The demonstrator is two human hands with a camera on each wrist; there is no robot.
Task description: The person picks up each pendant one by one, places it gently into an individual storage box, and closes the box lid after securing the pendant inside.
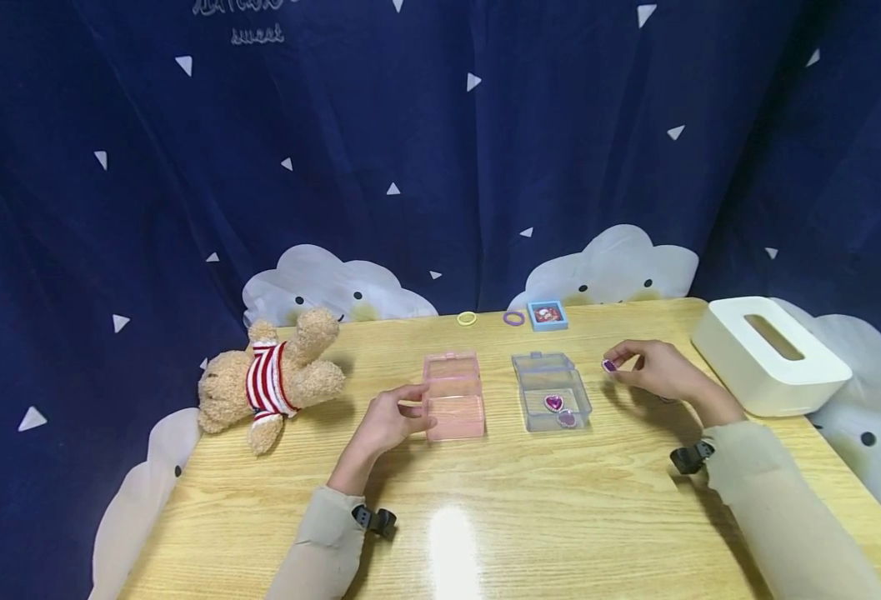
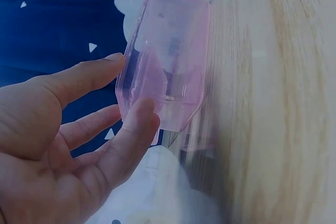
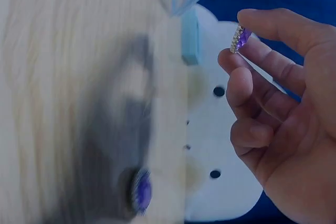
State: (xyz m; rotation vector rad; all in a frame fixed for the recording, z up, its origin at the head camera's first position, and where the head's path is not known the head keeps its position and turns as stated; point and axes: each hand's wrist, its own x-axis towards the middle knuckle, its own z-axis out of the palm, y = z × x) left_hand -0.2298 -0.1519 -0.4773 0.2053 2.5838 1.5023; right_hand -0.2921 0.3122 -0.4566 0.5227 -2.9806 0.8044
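At the left side of the open clear pink box (image 1: 453,417), my left hand (image 1: 389,421) touches the wall with loosely bent fingers; the left wrist view shows the fingertips against the pink plastic. My right hand (image 1: 653,368) pinches a purple gem (image 3: 241,39) with a beaded silver rim between thumb and finger, above the table. A second purple gem (image 3: 142,192) lies on the wood under that hand. Between the hands stands an open clear bluish box (image 1: 533,412). It holds a pink-red heart gem (image 1: 554,403) and a pale purple gem (image 1: 567,419).
A teddy bear (image 1: 267,379) in a striped shirt lies at the left. Along the back edge are a yellow ring (image 1: 466,318), a purple ring (image 1: 513,318) and a small blue square box (image 1: 548,315). A white tissue box (image 1: 770,354) stands at the right.
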